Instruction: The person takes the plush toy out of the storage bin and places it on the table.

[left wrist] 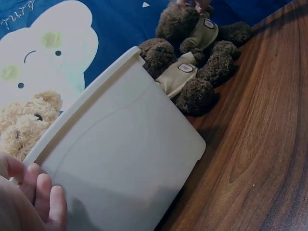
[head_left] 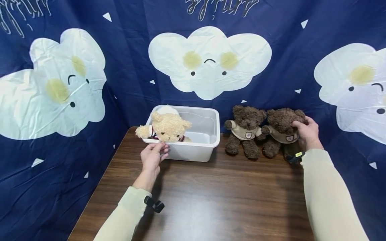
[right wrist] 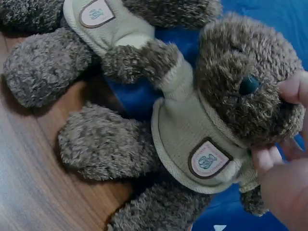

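My left hand (head_left: pixel 151 156) pinches the front rim of a light grey plastic bin (head_left: pixel 193 152), its thumb near the top edge and fingers against the outer wall. Inside the bin, a cream teddy bear (head_left: pixel 172 126) leans at the left, one arm over the rim. At the right, my right hand (head_left: pixel 308 133) grips the head of a brown teddy bear (right wrist: pixel 243 82) in a beige sweater, thumb by the muzzle and fingers at the side of the neck. Close beside it sits a matching brown teddy bear (head_left: pixel 248 118), their paws meeting.
A brown wood-grain table (head_left: pixel 217 197) carries the bin and both brown bears. Dark blue cloth (head_left: pixel 132 67) with printed white clouds rises behind and on both sides. Something white and round (head_left: pixel 166 109) shows behind the cream bear in the bin.
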Demonstrator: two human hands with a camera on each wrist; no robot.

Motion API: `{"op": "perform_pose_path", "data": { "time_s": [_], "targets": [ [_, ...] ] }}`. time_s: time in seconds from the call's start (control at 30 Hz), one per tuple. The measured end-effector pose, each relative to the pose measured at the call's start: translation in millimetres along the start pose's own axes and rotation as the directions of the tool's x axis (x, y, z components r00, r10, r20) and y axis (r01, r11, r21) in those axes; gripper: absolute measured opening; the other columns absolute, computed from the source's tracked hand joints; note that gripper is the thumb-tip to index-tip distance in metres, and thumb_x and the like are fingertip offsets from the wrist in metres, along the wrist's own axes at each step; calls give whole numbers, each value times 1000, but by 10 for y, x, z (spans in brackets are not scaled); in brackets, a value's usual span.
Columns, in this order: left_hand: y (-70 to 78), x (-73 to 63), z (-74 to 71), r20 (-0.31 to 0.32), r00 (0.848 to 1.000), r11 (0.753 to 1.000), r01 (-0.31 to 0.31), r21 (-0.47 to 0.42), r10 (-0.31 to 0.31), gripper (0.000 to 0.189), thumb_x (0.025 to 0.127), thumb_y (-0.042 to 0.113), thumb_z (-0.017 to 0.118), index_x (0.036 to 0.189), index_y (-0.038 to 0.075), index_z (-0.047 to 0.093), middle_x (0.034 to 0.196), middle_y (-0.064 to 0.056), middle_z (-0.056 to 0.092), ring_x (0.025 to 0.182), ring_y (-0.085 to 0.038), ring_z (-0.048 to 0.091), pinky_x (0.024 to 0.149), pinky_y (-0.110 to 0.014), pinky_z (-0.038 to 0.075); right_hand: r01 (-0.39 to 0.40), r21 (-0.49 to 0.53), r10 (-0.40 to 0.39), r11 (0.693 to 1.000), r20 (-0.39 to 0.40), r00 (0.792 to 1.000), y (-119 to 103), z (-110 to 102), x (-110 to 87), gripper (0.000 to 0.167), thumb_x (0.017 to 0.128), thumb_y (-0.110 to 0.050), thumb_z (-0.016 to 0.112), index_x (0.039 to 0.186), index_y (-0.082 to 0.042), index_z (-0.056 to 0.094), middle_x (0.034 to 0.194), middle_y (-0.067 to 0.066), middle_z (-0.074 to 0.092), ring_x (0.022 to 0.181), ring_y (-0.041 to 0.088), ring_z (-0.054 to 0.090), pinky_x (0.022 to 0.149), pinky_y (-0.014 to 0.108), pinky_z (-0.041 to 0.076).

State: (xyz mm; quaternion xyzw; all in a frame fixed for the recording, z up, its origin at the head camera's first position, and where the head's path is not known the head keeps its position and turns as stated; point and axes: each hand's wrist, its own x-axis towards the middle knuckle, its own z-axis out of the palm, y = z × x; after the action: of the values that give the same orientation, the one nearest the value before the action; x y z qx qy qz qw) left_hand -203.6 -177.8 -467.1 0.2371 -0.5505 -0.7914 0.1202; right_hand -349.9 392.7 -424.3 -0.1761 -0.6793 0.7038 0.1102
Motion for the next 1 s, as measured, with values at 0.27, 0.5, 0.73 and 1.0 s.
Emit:
{"op": "perform_pose_path", "data": {
  "time_s": [0.27, 0.5, 0.73, 1.0],
  "targets": [
    [17, -18, -9, 2, 1000, 1000, -5, 0, 5, 11, 90, 6, 69, 94, 6, 59, 70, 5, 76, 65, -8, 72, 58, -24, 63, -37, 127, 46, 991, -67, 997, 110, -43, 40, 74, 86, 14, 59, 153, -10, 42, 105, -12, 63, 97, 2, 59, 69, 7, 55],
    [20, -18, -15, 2, 1000, 1000, -8, -4, 8, 12, 90, 5, 68, 95, 7, 58, 71, 4, 76, 65, -8, 72, 58, -24, 63, -86, 179, 105, 980, -101, 989, 187, -24, 80, 72, 88, 14, 54, 154, -12, 41, 125, -8, 61, 111, 5, 55, 76, 8, 54],
    [31, -27, 10, 6, 1000, 1000, 1, 11, -1, 9, 91, 5, 69, 95, 7, 61, 72, 4, 76, 66, -9, 72, 59, -24, 63, -188, -269, 130, 945, -221, 967, 183, -31, 64, 69, 96, -21, 57, 161, -17, 34, 155, 3, 43, 133, 10, 47, 108, 17, 44],
    [51, -25, 7, 1, 1000, 1000, 15, 21, -15, 14, 89, 6, 69, 99, 6, 60, 73, 4, 76, 70, -11, 74, 63, -28, 65, -134, -142, 83, 981, -321, 943, 163, 42, 106, 60, 91, -17, 65, 150, -16, 50, 100, -16, 56, 105, 5, 58, 79, 13, 52]
  ]
}}
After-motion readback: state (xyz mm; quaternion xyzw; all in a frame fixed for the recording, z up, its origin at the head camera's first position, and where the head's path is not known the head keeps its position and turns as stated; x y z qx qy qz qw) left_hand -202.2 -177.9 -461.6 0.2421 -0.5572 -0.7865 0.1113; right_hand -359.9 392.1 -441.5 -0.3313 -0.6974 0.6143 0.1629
